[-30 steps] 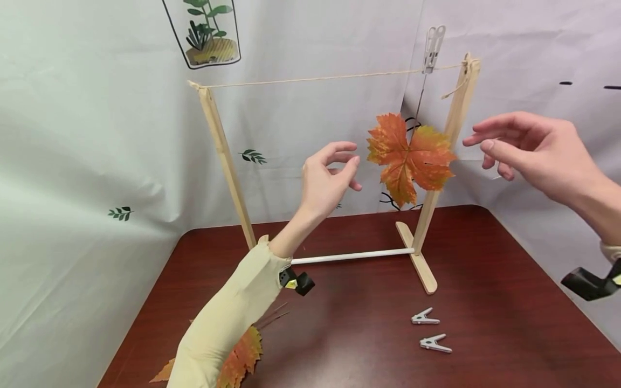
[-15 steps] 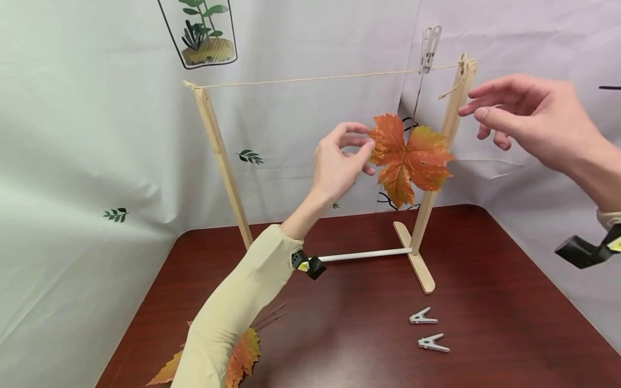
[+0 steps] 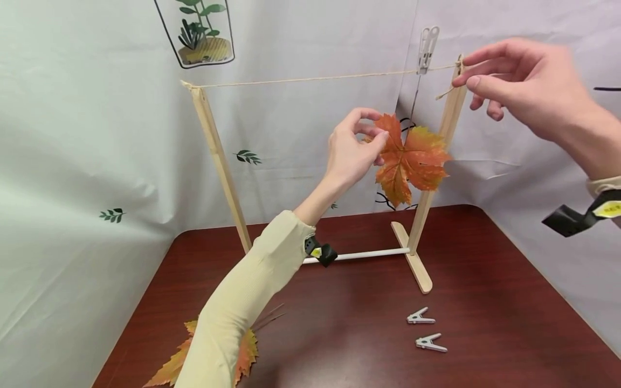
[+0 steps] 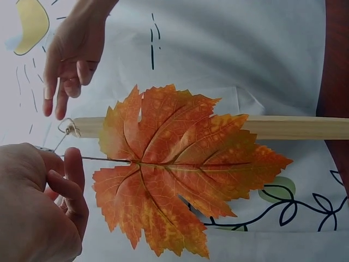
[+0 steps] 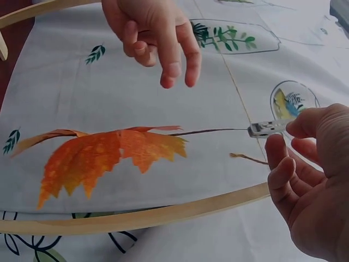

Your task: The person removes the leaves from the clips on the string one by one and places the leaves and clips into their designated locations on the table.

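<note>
An orange-red artificial leaf [image 3: 419, 164] hangs by its thin stem from a white clothespin [image 3: 427, 51], clipped on the string [image 3: 301, 81] near the right post. Beside the leaf's left edge is my left hand [image 3: 351, 148], its fingers loosely bent; the right wrist view shows it apart from the leaf. My right hand [image 3: 533, 91] hovers by the top of the right post [image 3: 451, 113], fingers loosely bent. In the right wrist view its fingertips overlap the clothespin's end [image 5: 264, 129], but the head view shows them apart. Neither hand holds anything.
Two white clothespins [image 3: 420, 316] lie on the dark red table [image 3: 349, 334]. More leaves [image 3: 172, 366] lie at the front left, partly hidden by my left sleeve. The wooden frame has a left post [image 3: 218, 156] and a white bottom rod [image 3: 371, 254].
My left hand has moved right and up, closer to the leaf. My right hand has risen from beside the leaf to the top of the right post. The leaf still hangs.
</note>
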The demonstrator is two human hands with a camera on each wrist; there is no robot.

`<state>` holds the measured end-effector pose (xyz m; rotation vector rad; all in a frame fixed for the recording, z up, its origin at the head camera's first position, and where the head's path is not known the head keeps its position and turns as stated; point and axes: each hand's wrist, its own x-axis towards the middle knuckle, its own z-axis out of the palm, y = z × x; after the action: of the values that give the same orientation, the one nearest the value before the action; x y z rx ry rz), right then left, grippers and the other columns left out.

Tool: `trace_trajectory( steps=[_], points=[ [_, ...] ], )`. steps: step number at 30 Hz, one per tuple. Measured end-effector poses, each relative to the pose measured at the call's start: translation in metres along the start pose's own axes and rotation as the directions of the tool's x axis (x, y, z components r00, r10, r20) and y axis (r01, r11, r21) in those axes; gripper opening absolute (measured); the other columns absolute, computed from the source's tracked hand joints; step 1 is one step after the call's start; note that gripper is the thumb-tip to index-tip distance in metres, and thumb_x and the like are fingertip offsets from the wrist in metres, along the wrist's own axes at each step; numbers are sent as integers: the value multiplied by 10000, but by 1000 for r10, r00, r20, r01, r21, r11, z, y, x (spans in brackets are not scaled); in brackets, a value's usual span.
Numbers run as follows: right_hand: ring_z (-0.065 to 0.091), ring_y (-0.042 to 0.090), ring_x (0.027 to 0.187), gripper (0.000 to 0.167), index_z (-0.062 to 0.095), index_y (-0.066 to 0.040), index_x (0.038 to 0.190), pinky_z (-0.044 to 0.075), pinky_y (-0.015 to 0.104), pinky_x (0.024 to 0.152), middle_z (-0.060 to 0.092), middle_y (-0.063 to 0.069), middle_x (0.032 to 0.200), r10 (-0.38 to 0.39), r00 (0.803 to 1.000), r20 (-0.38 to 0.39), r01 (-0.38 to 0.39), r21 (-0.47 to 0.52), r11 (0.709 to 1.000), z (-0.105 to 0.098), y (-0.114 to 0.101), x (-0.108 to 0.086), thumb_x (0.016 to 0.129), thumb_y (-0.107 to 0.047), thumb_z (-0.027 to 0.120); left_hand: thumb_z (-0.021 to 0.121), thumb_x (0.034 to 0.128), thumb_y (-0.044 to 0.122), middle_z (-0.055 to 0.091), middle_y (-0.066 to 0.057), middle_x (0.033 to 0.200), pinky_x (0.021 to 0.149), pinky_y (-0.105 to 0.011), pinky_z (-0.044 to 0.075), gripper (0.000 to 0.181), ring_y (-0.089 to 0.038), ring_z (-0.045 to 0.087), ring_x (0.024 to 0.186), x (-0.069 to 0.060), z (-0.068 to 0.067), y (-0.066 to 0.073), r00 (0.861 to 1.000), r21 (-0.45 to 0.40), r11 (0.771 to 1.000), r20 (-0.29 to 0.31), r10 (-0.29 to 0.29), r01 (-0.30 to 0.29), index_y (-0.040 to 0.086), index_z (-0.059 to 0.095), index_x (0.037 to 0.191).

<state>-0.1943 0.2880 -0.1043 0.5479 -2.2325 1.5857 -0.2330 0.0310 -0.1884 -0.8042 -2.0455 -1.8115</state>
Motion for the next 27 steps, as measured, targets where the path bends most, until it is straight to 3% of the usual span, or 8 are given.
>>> trace_trajectory(
  steps=[5, 9, 15, 27],
  points=[
    [649, 148, 667, 326, 641, -2, 1229, 458, 182, 459, 745, 35, 1014, -34, 999, -2, 34, 9, 999, -2, -2, 8, 906, 35, 669, 650, 924, 35, 661, -45, 894, 593, -409, 591, 247, -330, 662, 577, 6, 6, 0, 1000, -32, 999, 11, -28, 28, 87, 605, 1160],
    [646, 157, 677, 326, 642, 1, 1223, 461, 185, 456, 747, 48, 1008, -32, 999, -1, 32, 43, 999, -3, -4, 15, 900, 32, 680, 655, 921, 24, 652, -53, 908, 591, -414, 592, 245, -296, 667, 595, 11, 10, 0, 999, -31, 999, 25, -32, 33, 95, 611, 1151],
    [672, 172, 687, 341, 651, -1, 1215, 461, 195, 439, 747, 73, 992, -18, 1000, -10, 19, 88, 996, -4, -8, 25, 880, 50, 693, 653, 922, 15, 645, -52, 914, 602, -361, 586, 249, -263, 666, 594, 19, 16, 5, 998, 34, 999, 59, -24, 22, 116, 619, 1147],
    [637, 136, 726, 312, 683, -98, 1185, 446, 169, 460, 730, -14, 1004, -69, 998, -8, 68, -56, 996, 0, -16, 34, 894, 13, 689, 665, 914, 40, 649, -21, 901, 600, -262, 558, 243, -172, 661, 557, 32, 26, 8, 998, 112, 993, 49, -37, 31, 131, 618, 1134]
  ],
)
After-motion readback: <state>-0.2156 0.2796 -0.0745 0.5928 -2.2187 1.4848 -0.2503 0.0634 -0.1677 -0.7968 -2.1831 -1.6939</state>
